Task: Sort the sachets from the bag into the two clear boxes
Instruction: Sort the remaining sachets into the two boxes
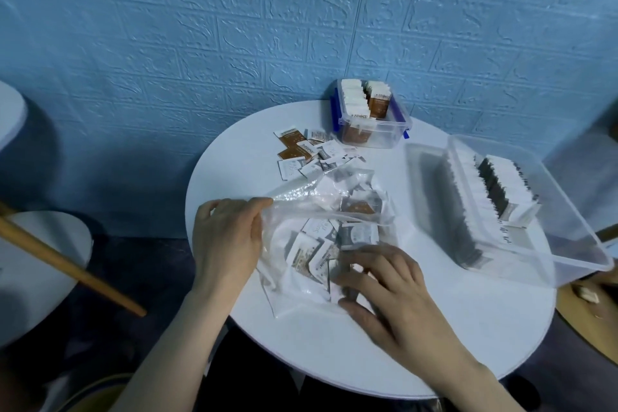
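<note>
The clear plastic bag (321, 211) is held open at its rim by the left hand (227, 237); the sachets (334, 244) inside lie directly under the right hand (378, 281), whose spread fingers reach in.

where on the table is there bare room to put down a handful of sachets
Bare tabletop lies between the right hand and the near rim, below the big box. A narrower strip runs between the bag and the big box. It is crowded at the far left, where loose sachets lie beside the small box.
</note>
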Available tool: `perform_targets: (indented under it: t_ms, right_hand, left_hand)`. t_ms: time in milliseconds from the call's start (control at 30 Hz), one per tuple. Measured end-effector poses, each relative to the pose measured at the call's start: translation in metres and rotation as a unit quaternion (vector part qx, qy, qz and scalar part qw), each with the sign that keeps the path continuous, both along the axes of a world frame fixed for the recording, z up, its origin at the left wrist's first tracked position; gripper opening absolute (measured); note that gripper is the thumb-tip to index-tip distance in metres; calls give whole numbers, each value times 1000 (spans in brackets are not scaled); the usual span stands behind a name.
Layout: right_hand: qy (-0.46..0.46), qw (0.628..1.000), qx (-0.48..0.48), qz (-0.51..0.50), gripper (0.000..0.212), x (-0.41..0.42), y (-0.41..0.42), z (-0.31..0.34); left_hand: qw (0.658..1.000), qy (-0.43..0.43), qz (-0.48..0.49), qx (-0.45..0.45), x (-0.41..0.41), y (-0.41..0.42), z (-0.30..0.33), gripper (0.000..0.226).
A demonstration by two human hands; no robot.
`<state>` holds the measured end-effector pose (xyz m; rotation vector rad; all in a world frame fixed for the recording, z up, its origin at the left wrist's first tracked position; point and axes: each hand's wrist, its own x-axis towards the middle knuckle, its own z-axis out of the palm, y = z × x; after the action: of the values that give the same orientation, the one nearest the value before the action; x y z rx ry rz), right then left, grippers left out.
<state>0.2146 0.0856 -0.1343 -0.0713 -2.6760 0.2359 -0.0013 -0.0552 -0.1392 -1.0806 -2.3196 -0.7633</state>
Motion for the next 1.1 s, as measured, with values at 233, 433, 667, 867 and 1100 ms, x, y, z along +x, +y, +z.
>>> perform_targets:
  t_ms: [233,433,667,867,1100]
  right_hand:
    - [-15,994,-104,-39,36,8,12,-11]
    - [1,991,-112,-75,55,11,14,-14]
    - [-8,992,-106,-67,53,20,13,-5]
    - [-56,992,-100,-44,58,24,18,-10]
    - [-25,961,-272,-37,77,36,22,-7]
  left_hand:
    - [976,1,-209,-60,26,1,14,43]
    - [940,-88,-224,-241,44,-1,5,86]
    - [955,-51,-136,-260,28,-10,-7,75]
    - [965,-75,-134,-213,-4,-15,-10,67]
    - [974,-122,-190,23,10,-26,8,43]
